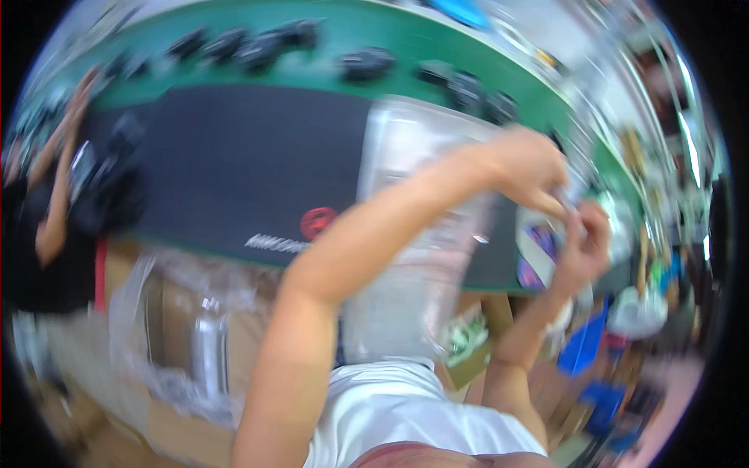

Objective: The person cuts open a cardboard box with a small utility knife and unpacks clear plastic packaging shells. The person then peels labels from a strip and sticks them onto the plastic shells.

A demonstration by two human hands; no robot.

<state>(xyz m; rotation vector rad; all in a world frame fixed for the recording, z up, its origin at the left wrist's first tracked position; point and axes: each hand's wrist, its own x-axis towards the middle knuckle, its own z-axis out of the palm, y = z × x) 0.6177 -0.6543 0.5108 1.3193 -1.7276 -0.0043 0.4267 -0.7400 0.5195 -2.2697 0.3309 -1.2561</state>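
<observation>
My left hand (527, 168) reaches across to the right side of the bench, fingers bent inward and closed. Just below it is my right hand (587, 243), its thumb and fingers pinched together. The fingertips of both hands meet; anything between them is too small and blurred to make out. Beneath my left forearm lies a clear plastic tray (402, 144), which overhangs the bench's near edge toward my body. A purple and white flat piece (538, 256) lies beside my right hand.
A black mat (226, 148) covers much of the green bench (343, 35). Several dark bundles (367, 64) line its far side. At the left, a person in dark clothes (23, 234) raises their arms. Below the bench stands an open carton (175, 327) with clear plastic; a blue bin (583, 343) is at right.
</observation>
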